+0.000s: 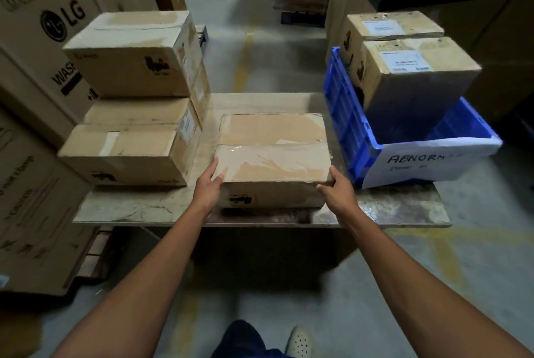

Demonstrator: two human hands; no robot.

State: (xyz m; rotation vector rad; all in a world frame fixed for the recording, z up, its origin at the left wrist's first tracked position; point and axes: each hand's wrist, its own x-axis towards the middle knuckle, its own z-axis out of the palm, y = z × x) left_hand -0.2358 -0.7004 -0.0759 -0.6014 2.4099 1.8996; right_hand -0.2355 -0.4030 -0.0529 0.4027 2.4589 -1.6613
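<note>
A flat taped cardboard box lies in the middle of a worn table, near its front edge. My left hand grips the box's near left corner, thumb on its top. At the near right corner my right hand holds the box the same way, thumb on the top edge. Both forearms reach in from below.
Stacked cardboard boxes stand on the table's left side. A blue crate with a handwritten white label holds two more boxes on the right. Large appliance cartons stand at the left; concrete floor with yellow lines lies beyond.
</note>
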